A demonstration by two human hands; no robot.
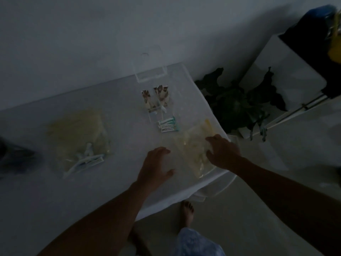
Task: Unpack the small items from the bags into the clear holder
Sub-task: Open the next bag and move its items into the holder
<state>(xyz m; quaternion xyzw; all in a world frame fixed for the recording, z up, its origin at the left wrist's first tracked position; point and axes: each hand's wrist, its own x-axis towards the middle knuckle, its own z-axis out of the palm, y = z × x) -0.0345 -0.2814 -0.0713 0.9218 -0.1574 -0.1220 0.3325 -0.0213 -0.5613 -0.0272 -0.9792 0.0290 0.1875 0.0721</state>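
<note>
Both arms reach forward over the table (55, 182). The left hand (156, 168) hovers with fingers spread and relaxed; the right hand (222, 151) rests loose fingers on a bag (193, 150) lying lengthwise away, near the clear holder (156, 100).

One head-worn wide-angle view looks steeply down, close over the white table (92, 182) and floor.

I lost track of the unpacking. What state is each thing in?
Clear holder: upright, sachets inside.
Green-tipped packets: loose on table.
Near bag: flat, under right hand.
Far bag: items inside.
Left hand: open, empty.
</note>
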